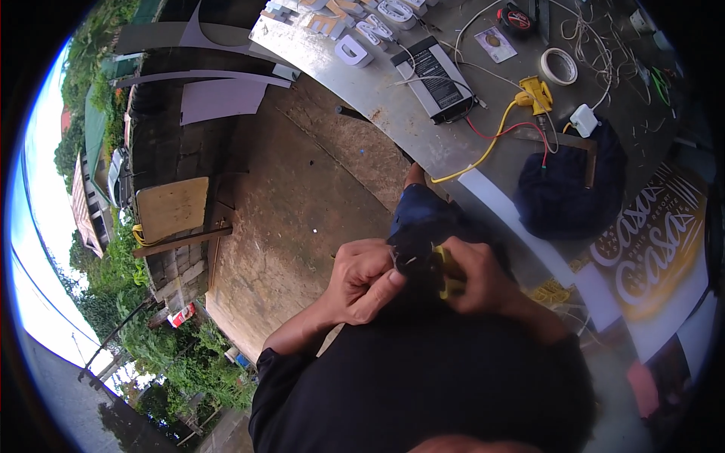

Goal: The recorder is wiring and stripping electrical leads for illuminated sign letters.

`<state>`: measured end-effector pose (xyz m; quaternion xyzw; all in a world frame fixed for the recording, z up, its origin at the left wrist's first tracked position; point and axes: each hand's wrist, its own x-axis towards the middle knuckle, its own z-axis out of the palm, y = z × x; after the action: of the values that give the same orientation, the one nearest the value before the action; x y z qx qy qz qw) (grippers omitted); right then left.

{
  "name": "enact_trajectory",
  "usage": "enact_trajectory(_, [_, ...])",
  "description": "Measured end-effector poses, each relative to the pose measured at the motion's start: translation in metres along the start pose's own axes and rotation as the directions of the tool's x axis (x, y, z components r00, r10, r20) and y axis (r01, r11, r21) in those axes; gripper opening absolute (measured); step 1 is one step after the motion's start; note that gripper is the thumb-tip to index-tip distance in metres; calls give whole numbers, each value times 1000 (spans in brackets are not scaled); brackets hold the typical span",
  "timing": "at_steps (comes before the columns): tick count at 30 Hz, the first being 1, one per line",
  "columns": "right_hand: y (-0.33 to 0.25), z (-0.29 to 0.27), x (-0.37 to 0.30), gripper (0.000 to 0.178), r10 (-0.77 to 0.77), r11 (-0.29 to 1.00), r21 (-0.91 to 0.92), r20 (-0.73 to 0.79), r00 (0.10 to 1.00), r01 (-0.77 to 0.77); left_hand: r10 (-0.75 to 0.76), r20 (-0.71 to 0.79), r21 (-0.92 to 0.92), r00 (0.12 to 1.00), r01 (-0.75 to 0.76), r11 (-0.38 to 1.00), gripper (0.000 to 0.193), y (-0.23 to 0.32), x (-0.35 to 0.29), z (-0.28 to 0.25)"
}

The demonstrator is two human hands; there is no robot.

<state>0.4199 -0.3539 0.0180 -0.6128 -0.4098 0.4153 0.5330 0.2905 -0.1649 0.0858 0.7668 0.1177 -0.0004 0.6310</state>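
Both hands are held close together in front of my dark shirt. My left hand (pixel 362 283) is closed in a pinch, thumb against the fingers; whatever sits in it is too small to make out. A thin pale sliver (pixel 411 259) shows just beyond its thumb tip. My right hand (pixel 477 278) is wrapped round a yellow-handled hand tool (pixel 451 275), perhaps pliers or a cutter; its dark working end is lost against the dark clothing.
On the metal table (pixel 362 113) at the upper right lie white cut-out letters (pixel 353 51), a power supply (pixel 432 79), a yellow socket (pixel 535 96), a tape roll (pixel 559 66), a tape measure (pixel 516 19), a metal square (pixel 590 162) on dark cloth (pixel 566 200), and loose wires.
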Motion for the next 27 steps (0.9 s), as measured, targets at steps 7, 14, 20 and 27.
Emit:
enact_trajectory(7, [2, 6, 6, 32, 48, 973, 215, 163, 986, -83, 269, -185, -5, 945, -274, 962, 32, -20, -13, 9])
enact_trajectory(14, [21, 14, -26, 26, 398, 774, 579, -131, 908, -255, 231, -618, 289, 752, -56, 956, 38, -54, -83, -8])
enact_trajectory(20, [-11, 11, 18, 28, 137, 991, 2, 6, 991, -137, 73, -669, -93, 740, -181, 979, 52, -30, -55, -36])
enact_trajectory(27, [-24, 15, 20, 34, 99, 957, -283, 97, 990, -67, -105, -315, 276, 943, 197, 941, 56, 17, -22, -22])
